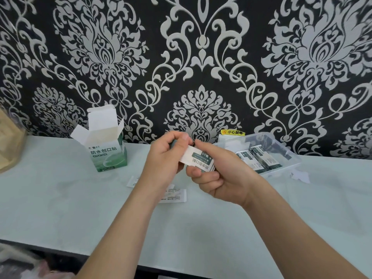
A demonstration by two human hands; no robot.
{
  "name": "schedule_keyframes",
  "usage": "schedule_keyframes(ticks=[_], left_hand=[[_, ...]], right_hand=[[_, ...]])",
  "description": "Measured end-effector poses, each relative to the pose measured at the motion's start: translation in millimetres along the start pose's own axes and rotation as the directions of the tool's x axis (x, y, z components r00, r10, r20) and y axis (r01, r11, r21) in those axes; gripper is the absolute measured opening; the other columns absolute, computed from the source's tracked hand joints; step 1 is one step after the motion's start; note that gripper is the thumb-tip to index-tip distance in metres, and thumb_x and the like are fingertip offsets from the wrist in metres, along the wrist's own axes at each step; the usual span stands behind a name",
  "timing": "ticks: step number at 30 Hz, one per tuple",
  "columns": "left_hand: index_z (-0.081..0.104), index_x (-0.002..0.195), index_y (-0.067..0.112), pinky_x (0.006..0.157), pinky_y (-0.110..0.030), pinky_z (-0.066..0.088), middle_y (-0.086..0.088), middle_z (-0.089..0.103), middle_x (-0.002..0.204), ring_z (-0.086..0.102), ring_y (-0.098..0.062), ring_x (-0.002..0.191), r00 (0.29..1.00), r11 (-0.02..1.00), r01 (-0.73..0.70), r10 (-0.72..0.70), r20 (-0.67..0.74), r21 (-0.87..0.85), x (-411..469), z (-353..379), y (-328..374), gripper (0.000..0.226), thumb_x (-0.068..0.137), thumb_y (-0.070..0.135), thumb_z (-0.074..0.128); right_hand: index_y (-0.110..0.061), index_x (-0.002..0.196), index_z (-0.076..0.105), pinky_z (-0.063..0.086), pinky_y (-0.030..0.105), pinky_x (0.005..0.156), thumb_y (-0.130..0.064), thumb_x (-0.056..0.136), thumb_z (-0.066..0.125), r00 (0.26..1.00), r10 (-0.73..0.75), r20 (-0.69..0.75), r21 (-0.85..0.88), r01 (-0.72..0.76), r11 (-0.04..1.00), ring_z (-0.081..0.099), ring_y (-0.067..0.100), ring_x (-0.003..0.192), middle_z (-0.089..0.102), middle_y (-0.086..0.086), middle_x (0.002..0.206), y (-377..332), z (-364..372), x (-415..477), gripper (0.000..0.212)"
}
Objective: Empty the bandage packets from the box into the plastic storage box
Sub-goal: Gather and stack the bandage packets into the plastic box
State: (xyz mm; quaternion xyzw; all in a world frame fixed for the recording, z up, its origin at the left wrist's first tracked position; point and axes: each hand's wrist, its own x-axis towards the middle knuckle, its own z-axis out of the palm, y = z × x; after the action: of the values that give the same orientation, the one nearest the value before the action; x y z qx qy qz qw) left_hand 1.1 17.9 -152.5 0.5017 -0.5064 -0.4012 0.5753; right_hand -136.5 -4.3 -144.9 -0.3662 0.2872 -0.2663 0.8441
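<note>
The right hand (217,178) grips a small stack of bandage packets (198,160) above the tabletop (60,198). The left hand (166,156) pinches the top end of the stack. The green box (107,150) stands open on the left. The clear plastic storage box (287,156) on the right holds more packets (254,158)

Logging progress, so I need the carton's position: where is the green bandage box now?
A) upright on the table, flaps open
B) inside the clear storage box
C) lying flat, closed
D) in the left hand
A: the green bandage box stands upright on the table with flaps open, while left hand and right hand grip bandage packets.
</note>
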Motion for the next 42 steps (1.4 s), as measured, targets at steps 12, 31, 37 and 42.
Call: schedule_keyframes(ticks=[12, 31, 37, 42], left_hand=[[0.074, 0.083, 0.028, 0.055, -0.026, 0.037, 0.005, 0.052, 0.057, 0.044, -0.011, 0.057, 0.995, 0.997, -0.064, 0.061, -0.074, -0.034, 12, 17, 8, 0.025, 0.097, 0.020, 0.055], [0.031, 0.138, 0.055, 0.089, -0.010, 0.046, 0.023, 0.028, 0.147, 0.037, 0.022, 0.121, 0.873, 0.929, -0.239, 0.078, 0.481, 0.283, 12, 47, 19, 0.098, 0.061, 0.041, 0.089], [0.037, 0.136, 0.049, 0.097, -0.032, 0.051, 0.025, 0.033, 0.129, 0.038, -0.003, 0.131, 0.861, 0.860, -0.339, 0.120, 0.494, 0.381, 6, 59, 12, 0.092, 0.060, 0.033, 0.087], [0.043, 0.127, 0.049, 0.090, -0.028, 0.054, 0.024, 0.034, 0.122, 0.038, 0.005, 0.125, 0.866, 0.836, -0.353, 0.121, 0.485, 0.421, 4, 60, 20, 0.080, 0.062, 0.032, 0.088]], right_hand=[[-0.004, 0.105, 0.059, 0.050, 0.024, 0.045, -0.039, 0.100, 0.045, 0.937, -0.282, -0.205, -0.536, 0.133, 0.834, 0.069, 0.022, 0.059, 0.074, 0.014, 0.086, -20, -8, -32, 0.038], [-0.005, 0.092, 0.057, 0.059, 0.031, 0.064, -0.015, 0.090, 0.062, 0.916, -0.366, -0.167, -0.315, 0.302, 0.900, 0.066, 0.023, 0.069, 0.069, 0.016, 0.080, -36, -33, -46, 0.012], [0.000, 0.102, 0.059, 0.052, 0.025, 0.052, -0.017, 0.094, 0.055, 0.962, -0.264, -0.074, -0.413, 0.212, 0.886, 0.066, 0.018, 0.063, 0.070, 0.011, 0.075, -36, -44, -52, 0.019], [-0.002, 0.108, 0.064, 0.052, 0.026, 0.059, -0.020, 0.082, 0.070, 0.978, -0.209, 0.018, -0.426, 0.197, 0.883, 0.060, 0.025, 0.076, 0.069, 0.014, 0.087, -40, -59, -55, 0.032]])
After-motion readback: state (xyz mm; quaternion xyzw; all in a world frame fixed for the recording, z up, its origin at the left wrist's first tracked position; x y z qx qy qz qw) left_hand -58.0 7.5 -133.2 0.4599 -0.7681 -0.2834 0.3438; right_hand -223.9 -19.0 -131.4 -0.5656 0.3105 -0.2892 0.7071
